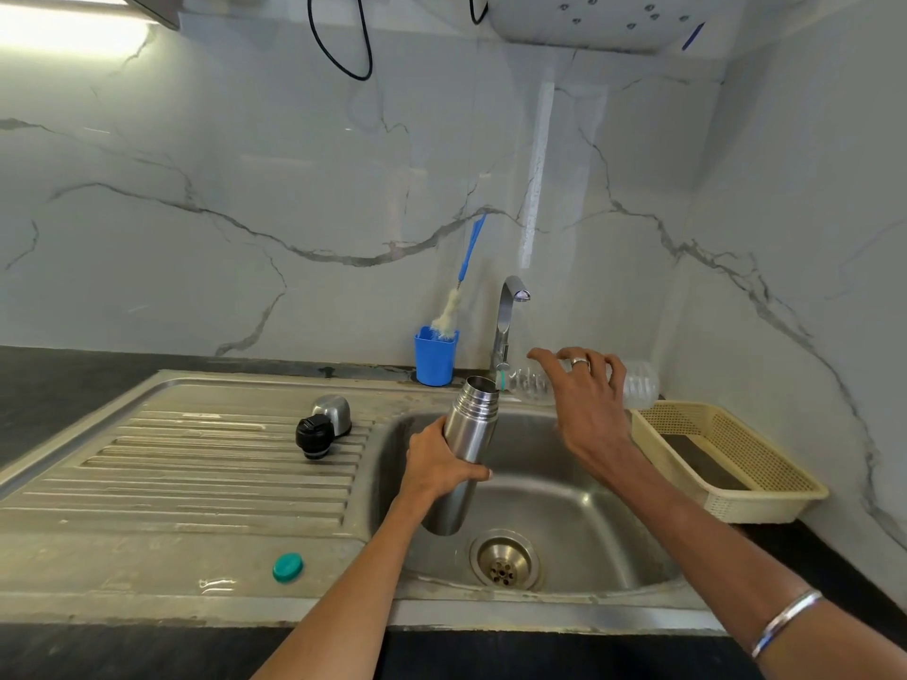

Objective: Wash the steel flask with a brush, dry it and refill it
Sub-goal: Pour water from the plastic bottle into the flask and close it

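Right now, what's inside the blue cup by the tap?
A bottle brush stands bristles-down in the blue cup, its blue handle leaning up against the wall. The cup's opaque wall hides the brush tip and anything else inside.

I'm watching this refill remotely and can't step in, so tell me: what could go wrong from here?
1. The plastic bottle lies nearly flat in the right hand, its neck just at the steel flask mouth; a small misalignment could send water into the sink.
2. The left hand grips the tilted flask mid-body only; added weight might make it slip.
3. The teal cap sits near the counter's front edge and could be knocked off.
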